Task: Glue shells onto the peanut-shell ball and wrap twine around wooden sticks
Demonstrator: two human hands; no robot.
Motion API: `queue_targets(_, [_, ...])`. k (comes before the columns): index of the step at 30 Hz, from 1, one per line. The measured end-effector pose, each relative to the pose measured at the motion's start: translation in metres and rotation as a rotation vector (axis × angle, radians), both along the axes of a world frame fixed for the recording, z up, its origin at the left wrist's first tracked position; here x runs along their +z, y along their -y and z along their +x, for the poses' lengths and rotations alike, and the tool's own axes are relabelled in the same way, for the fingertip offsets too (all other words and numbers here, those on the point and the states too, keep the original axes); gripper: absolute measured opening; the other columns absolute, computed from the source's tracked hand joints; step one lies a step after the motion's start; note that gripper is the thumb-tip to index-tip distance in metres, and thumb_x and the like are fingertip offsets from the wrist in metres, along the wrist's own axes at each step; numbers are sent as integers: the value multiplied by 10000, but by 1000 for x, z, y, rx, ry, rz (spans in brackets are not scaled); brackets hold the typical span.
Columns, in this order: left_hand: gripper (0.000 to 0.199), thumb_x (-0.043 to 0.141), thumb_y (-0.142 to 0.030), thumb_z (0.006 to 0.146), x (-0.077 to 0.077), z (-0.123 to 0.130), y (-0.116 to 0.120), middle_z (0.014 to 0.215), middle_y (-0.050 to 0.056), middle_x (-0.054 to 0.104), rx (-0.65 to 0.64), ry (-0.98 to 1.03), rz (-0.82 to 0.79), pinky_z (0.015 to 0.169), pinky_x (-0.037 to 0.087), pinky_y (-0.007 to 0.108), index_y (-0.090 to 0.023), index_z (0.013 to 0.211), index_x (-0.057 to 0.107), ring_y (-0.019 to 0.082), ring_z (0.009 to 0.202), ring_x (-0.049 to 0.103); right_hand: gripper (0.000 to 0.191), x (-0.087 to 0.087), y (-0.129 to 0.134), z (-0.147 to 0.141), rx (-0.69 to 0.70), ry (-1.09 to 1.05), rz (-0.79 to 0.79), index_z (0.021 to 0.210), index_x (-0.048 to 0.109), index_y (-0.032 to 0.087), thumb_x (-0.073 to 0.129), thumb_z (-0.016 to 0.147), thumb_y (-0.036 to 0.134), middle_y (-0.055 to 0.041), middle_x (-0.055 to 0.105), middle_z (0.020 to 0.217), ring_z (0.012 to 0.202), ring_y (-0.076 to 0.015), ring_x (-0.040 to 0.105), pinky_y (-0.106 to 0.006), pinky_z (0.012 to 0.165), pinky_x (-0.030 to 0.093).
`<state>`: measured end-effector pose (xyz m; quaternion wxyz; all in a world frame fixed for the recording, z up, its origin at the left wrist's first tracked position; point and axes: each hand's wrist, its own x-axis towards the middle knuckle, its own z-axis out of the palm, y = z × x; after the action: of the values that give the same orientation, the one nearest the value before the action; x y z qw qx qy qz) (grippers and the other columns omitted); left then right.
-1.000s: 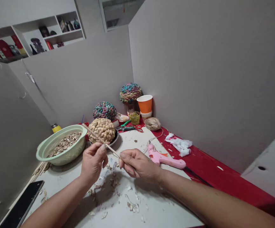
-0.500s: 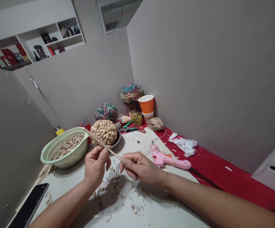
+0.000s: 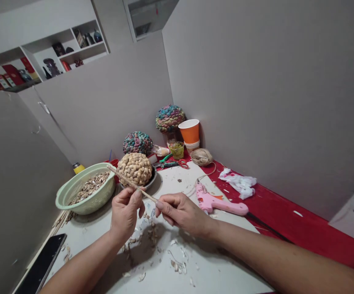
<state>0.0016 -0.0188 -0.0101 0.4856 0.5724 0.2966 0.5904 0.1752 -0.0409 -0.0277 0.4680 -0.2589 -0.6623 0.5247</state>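
Between my two hands a thin wooden stick (image 3: 148, 196) slants up to the left; its far part looks wrapped in twine. My left hand (image 3: 125, 210) pinches it near the middle between thumb and fingers. At its lower right end, my right hand (image 3: 179, 212) grips it the same way. Just behind the stick sits a ball covered in peanut-like shells (image 3: 134, 168), resting in a dark round pan (image 3: 154, 178). Broken shell bits (image 3: 177, 266) lie scattered on the white board (image 3: 152, 279) below my hands.
On the left stand a green basin (image 3: 86, 208) of shell pieces and a black phone (image 3: 40, 267). A pink glue gun (image 3: 221, 203), a twine ball (image 3: 201, 157), a crumpled white plastic bag (image 3: 239, 183) and an orange cup (image 3: 189, 132) are to the right. Colourful shell-covered balls (image 3: 137, 142) stand behind.
The view has shifted slightly, so everything sits a little differently in the picture. Both hands keep the same hold on the stick.
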Motion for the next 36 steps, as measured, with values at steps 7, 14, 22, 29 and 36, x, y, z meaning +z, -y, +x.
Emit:
queue_targets(7, [151,707,-301,805,-1,0,-1,519,-72,443,18,-4,14,377,324,161,-156,766,694,35,403,360,408,2,1,-1,-149,0,75,667,556,149,621,827,519,49,450,564,507,-76,367,-205,472,282])
queue_targets(14, [183,705,-335,801,-2,0,2,515,-68,452,20,-12,10,377,327,168,-161,856,721,44,401,379,481,1,1,0,58,-41,-6,729,606,135,493,891,573,73,403,461,399,-63,307,-205,420,246])
queue_targets(22, [183,717,-331,789,-1,0,3,506,-65,462,60,-18,15,378,311,174,-150,774,698,47,394,382,433,4,4,-1,-118,-2,64,669,546,154,626,813,554,51,439,560,506,-76,356,-209,472,276])
queue_targets(29, [191,700,-336,806,-4,-2,5,479,-60,479,41,-33,28,391,316,181,-157,872,711,62,406,406,492,2,3,-1,102,-35,-52,730,581,147,510,861,615,72,414,453,393,-64,296,-207,418,238])
queue_targets(36, [170,693,-317,817,-4,-2,4,498,-51,499,55,-46,40,403,324,186,-153,776,681,62,419,412,419,5,6,-1,-118,-34,63,709,567,144,622,819,545,50,449,583,514,-76,363,-212,487,283])
